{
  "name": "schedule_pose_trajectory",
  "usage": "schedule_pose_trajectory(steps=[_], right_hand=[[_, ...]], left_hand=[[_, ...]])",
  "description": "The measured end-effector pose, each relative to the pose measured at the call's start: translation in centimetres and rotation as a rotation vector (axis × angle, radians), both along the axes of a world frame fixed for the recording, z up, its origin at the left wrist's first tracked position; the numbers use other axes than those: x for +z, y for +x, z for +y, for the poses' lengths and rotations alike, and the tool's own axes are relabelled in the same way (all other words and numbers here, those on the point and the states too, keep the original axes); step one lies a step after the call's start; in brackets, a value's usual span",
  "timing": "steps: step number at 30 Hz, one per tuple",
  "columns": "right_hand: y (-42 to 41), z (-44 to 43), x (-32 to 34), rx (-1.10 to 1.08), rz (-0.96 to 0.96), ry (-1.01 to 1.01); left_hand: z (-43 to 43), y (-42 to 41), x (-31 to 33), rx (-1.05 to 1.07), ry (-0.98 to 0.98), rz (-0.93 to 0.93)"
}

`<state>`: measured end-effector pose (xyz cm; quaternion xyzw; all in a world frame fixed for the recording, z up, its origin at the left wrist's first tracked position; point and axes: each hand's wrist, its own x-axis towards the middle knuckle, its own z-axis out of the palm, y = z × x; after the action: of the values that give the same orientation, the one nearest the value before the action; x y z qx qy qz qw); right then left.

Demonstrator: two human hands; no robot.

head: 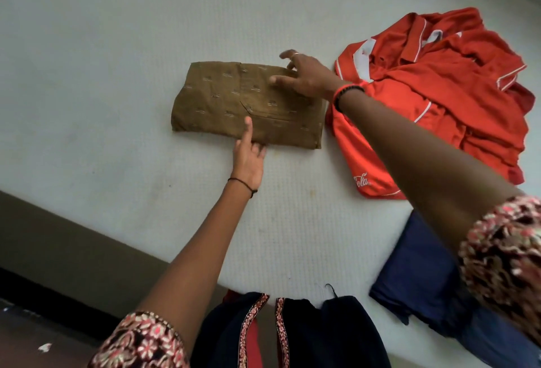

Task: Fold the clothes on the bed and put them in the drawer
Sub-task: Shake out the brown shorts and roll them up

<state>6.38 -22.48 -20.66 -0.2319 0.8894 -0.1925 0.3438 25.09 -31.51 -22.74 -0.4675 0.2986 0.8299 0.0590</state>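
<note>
Nearest, a dark blue garment (418,274) lies flat at the near edge of the bed (102,60), partly hidden by the person's right patterned sleeve; the bed itself is a white, finely textured surface. Further in, the left hand (248,159) reaches forward with a thin black thread at the wrist; its index finger is straight and presses on the near edge of the brown shirt (216,98), the other fingers loosely curled and holding nothing. The brown shirt sits mid-bed, folded into a neat rectangle; it is olive-brown with small pale printed motifs, and a pocket seam shows on top. Beyond, the right hand (307,77) rests spread wide on the shirt's far right corner, gripping nothing. A red shirt (439,104) with white piping lies crumpled just beside the brown one's right end.
</note>
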Motion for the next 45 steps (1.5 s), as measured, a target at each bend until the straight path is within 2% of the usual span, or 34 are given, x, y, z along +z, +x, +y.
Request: schedule_pose_trajectory(steps=[3,5,9,13,16,20,23,26,28,32,37,41,45], right_hand=[[-0.2,-0.7,-1.1,0.06,-0.038,0.126],[0.6,-0.6,-1.7,0.016,-0.038,0.101],[4.2,0.4,-1.8,-0.2,-0.219,-0.041],[9.5,1.0,-2.6,-0.388,-0.251,-0.125],[12.2,1.9,-2.9,-0.551,-0.292,-0.179],[14.5,3.3,-2.3,-0.677,-0.491,-0.22],[16.1,5.7,-0.5,-0.74,-0.656,-0.437],[17.9,8.4,2.0,-0.692,-0.893,-0.651],[19.3,10.1,3.3,-0.74,-1.035,-0.76],[22.7,13.8,5.2,-0.94,-1.218,-0.846],[28.0,18.7,5.7,-1.14,-1.15,-0.906],[33.5,22.5,5.3,-1.236,-1.052,-0.891],[37.0,24.5,3.8,-1.367,-0.908,-0.834]], left_hand=[[-0.6,-1.6,-0.4,0.081,0.001,0.019],[-1.3,-2.0,-0.6,0.107,-0.017,0.015],[-3.1,-2.2,-0.9,0.085,-0.074,0.036],[-5.0,-1.1,-1.4,0.006,-0.152,0.008],[-4.7,-0.7,0.0,-0.142,-0.145,0.005],[-4.5,0.1,2.4,-0.309,-0.191,0.017],[-3.8,1.0,4.8,-0.386,-0.164,0.012],[-2.0,2.1,7.0,-0.443,-0.074,0.018],[-0.2,2.9,8.2,-0.484,-0.026,0.012],[4.3,4.2,9.1,-0.567,0.046,0.008],[8.9,5.9,8.2,-0.703,0.098,-0.07],[11.5,7.7,6.6,-0.997,0.14,-0.143],[14.1,8.3,5.0,-1.177,0.125,-0.099]])
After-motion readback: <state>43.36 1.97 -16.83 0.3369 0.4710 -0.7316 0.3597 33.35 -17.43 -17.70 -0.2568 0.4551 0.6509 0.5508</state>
